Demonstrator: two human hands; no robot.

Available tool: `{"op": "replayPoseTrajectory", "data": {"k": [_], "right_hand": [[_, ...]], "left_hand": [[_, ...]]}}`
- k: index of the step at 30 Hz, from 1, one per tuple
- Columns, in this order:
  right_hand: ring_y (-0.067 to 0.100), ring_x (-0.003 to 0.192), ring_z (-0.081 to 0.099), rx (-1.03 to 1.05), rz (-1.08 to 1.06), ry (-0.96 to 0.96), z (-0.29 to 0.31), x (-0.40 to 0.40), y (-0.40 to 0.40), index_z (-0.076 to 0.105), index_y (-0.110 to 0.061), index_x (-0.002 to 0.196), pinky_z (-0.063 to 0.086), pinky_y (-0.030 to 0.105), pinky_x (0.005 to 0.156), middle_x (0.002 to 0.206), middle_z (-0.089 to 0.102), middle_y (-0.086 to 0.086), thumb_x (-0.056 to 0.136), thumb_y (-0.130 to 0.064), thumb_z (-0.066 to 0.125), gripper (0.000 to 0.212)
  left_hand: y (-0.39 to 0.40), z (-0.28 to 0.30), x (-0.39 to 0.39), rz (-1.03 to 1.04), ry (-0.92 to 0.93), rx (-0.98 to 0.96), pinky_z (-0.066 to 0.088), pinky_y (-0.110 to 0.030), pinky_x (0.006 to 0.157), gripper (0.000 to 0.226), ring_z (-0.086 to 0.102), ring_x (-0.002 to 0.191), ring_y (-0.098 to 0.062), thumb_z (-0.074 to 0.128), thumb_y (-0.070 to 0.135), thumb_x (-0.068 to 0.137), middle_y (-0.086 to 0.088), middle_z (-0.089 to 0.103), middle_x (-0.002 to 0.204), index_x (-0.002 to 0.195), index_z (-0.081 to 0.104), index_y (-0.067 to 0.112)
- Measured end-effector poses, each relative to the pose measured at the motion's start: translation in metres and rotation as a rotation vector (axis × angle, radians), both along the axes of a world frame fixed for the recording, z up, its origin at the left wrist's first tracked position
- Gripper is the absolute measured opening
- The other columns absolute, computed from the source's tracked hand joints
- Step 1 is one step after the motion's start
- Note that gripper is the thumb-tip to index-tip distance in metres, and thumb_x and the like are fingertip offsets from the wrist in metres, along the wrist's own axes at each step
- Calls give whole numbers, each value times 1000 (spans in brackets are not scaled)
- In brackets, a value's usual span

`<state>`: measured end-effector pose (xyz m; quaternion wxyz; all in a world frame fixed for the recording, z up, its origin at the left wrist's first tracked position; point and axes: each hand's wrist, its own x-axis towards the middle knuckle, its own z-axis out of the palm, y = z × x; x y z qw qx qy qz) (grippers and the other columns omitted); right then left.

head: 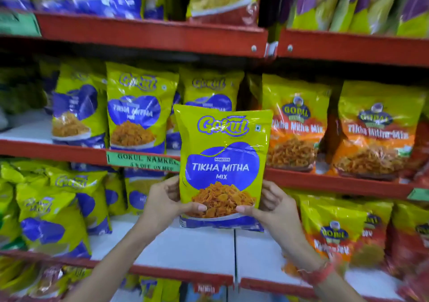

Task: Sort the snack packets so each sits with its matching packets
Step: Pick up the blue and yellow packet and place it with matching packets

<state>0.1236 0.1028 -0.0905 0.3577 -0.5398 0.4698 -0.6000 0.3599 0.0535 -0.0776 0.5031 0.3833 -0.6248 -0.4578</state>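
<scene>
A green and blue Gokul Tikha Mitha Mix packet [222, 162] is held upright in front of the shelves. My left hand [167, 199] grips its lower left corner and my right hand [269, 204] grips its lower right corner, thumbs on the front. Behind it on the middle shelf stand matching Gokul Tikha Mitha packets [137, 109]. To their right stand green and orange Gopal Tikha Mitha Mix packets [294, 125].
Red metal shelves [151, 32] run across the view. More Gokul packets [53, 211] fill the lower left shelf and Gopal packets [334, 229] the lower right. Bare white shelf [185, 243] shows beneath the held packet. A green label [141, 161] hangs on the shelf edge.
</scene>
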Motion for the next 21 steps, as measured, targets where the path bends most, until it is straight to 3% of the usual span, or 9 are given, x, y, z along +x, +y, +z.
{"op": "replayPoseTrajectory", "data": {"k": [3, 6, 9, 15, 18, 21], "right_hand": [[-4, 68, 67, -96, 21, 21, 35, 0, -24, 62, -9, 109, 50, 8, 65, 66, 72, -20, 58, 9, 84, 59], [6, 88, 73, -187, -6, 49, 64, 1, -50, 63, -15, 111, 54, 14, 73, 91, 78, -8, 52, -6, 88, 64], [11, 98, 73, -233, -18, 81, 80, 2, -79, 62, -10, 119, 56, 18, 79, 106, 76, 2, 57, -1, 87, 67], [12, 100, 73, -239, -75, 113, 70, 4, -131, 63, -3, 121, 58, 21, 82, 106, 76, 3, 63, 5, 84, 62], [12, 102, 72, -210, -71, 89, 57, 4, -149, 63, -4, 122, 58, 28, 88, 109, 76, 3, 63, 5, 84, 63], [4, 95, 72, -141, -59, 80, 41, 4, -159, 67, -15, 111, 58, 24, 84, 105, 76, 0, 61, 5, 85, 56]], "left_hand": [[-19, 36, 1, 0, 1, -123, 54, -12, 61, 51, 70, 70, 1, 83, -16, 50, 15, 77, 71, 92, 69, 11], [-42, 70, 2, 27, -35, -231, 55, -13, 65, 52, 71, 75, 0, 86, -11, 50, 16, 77, 76, 96, 70, 9], [-72, 90, 2, 48, -79, -298, 55, -13, 65, 54, 71, 78, 1, 88, -5, 48, 18, 77, 77, 97, 69, 10], [-124, 87, -5, 144, -181, -311, 61, -31, 73, 58, 73, 82, -5, 92, 6, 43, 18, 75, 75, 93, 67, 21], [-144, 72, -7, 171, -211, -257, 60, -35, 73, 58, 70, 74, 4, 93, 7, 43, 28, 71, 66, 89, 65, 29], [-153, 58, -4, 140, -247, -194, 60, -38, 77, 61, 70, 81, 2, 95, 23, 38, 26, 74, 76, 90, 64, 34]]}}
